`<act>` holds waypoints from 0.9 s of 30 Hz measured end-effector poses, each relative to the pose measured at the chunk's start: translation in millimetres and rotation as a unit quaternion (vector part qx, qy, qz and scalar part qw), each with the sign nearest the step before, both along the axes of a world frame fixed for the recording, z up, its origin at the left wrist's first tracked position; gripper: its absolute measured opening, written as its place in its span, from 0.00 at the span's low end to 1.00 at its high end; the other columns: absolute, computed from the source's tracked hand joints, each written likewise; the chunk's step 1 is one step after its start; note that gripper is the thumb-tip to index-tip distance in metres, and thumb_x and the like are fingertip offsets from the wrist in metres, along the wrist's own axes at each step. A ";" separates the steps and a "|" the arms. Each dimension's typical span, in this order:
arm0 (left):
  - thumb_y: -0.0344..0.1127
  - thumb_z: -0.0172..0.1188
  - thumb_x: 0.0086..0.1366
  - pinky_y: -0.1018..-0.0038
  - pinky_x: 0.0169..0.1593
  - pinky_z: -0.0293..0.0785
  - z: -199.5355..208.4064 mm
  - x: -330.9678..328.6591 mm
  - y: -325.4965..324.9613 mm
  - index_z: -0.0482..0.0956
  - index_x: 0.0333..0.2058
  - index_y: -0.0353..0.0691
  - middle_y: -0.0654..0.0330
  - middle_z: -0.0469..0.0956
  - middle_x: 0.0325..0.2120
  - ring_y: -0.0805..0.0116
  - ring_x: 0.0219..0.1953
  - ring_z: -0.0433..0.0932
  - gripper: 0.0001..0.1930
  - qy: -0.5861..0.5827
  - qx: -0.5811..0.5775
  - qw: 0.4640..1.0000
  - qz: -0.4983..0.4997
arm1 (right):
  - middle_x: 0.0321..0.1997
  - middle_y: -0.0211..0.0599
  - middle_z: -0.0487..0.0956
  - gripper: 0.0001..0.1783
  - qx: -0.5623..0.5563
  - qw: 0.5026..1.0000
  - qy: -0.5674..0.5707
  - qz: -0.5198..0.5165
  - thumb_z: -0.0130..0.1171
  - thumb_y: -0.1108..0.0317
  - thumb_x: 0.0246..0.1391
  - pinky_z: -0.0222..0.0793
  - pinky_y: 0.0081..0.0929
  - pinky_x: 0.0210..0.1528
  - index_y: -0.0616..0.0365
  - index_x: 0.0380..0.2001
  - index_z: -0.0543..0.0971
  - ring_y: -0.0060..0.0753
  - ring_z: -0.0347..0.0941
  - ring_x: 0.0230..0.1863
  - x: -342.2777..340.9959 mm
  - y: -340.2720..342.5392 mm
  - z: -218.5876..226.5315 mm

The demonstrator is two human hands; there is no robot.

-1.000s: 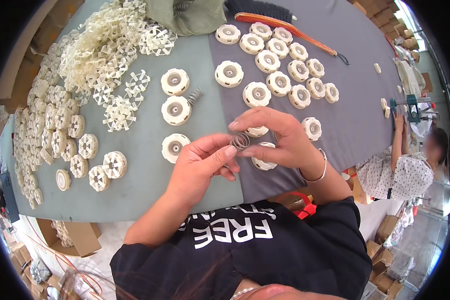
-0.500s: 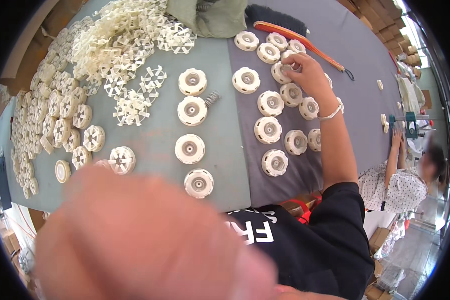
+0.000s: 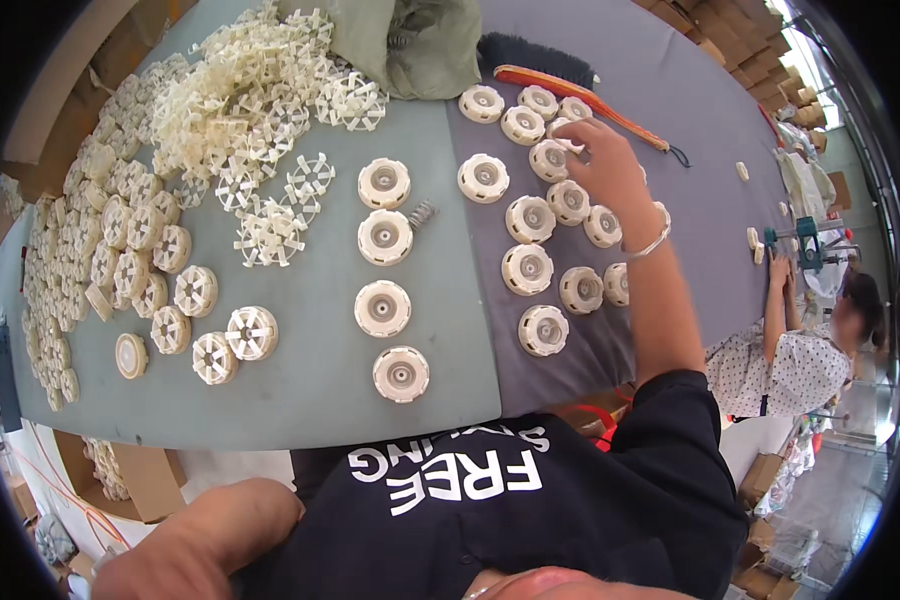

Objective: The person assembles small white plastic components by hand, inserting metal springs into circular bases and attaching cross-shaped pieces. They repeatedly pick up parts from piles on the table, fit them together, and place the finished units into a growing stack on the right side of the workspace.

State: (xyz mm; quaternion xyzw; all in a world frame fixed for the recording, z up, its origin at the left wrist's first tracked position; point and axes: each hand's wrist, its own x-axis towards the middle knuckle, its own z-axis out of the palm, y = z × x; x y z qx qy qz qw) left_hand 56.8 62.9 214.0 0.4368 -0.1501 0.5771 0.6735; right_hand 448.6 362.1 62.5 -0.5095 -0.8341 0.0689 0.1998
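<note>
My right hand (image 3: 610, 172) reaches over a group of round white plastic parts at the back right. Its fingers curve apart above a white round part (image 3: 548, 160); I see nothing firmly gripped. Several of these parts have a clear ring and a coil in the centre. Nearer the middle stands a column of similar white round parts (image 3: 382, 308), with a loose metal spring (image 3: 423, 213) beside it. Of my left side only a bare, partly blurred arm shows at the lower left; the hand lies outside the picture.
White spoked plastic pieces (image 3: 240, 110) are heaped at the back left, beside stacked white slotted discs (image 3: 95, 220). A green cloth bag (image 3: 415, 50) and a brush with an orange handle (image 3: 590, 98) lie at the back. Another person (image 3: 810, 350) works at the right.
A blurred hand close to the camera has left the picture, baring the table's front and my shirt. My right hand's fingers have parted over the round parts. One more slotted disc is visible.
</note>
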 end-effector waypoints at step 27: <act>0.29 0.66 0.73 0.77 0.41 0.87 -150.6 111.0 79.4 0.84 0.54 0.32 0.57 0.85 0.40 0.72 0.40 0.86 0.14 0.330 -0.378 0.823 0.266 | 0.49 0.40 0.85 0.19 -0.044 0.912 0.280 0.297 0.73 0.81 0.53 0.85 0.28 0.46 0.63 0.50 0.85 0.31 0.85 0.45 -67.6 -142.3 22.3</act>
